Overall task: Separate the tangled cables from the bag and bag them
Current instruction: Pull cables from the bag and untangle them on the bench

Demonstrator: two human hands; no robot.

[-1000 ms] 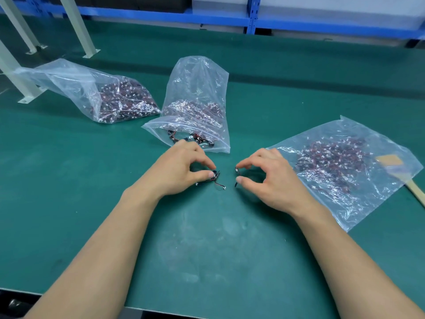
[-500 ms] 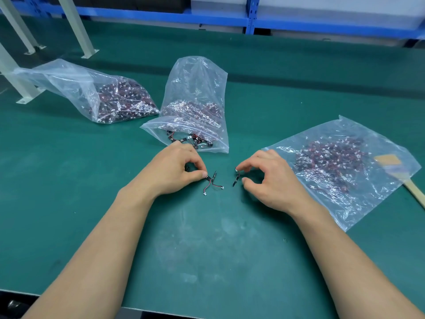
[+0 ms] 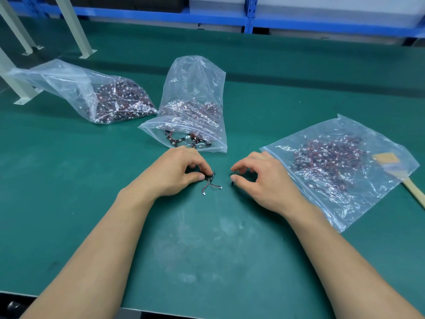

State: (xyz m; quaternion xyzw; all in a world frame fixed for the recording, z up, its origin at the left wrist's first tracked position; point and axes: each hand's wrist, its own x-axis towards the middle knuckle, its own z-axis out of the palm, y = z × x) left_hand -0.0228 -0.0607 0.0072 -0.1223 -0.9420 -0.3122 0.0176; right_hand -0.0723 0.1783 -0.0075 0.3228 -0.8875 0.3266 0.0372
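Note:
My left hand [image 3: 177, 173] pinches a small tangle of red and black cables [image 3: 210, 183] against the green mat, their white connectors splayed toward me. A hand's width to the right, my right hand [image 3: 264, 178] holds a single small black cable piece [image 3: 232, 182] between thumb and forefinger. Just beyond my left hand lies an open clear bag [image 3: 195, 104] with loose cables at its mouth. A flat clear bag [image 3: 340, 166] full of cables lies beside my right hand.
A third clear bag [image 3: 92, 93] of cables lies at the far left. A wooden-handled brush [image 3: 400, 173] pokes out from under the right bag. White frame legs [image 3: 20, 88] stand at the left, blue shelving [image 3: 248, 19] at the back. The table's front edge is near me.
My hands have drawn slightly apart. The cables under my left hand have spread out on the mat, their connector ends now showing. The right hand keeps its small piece.

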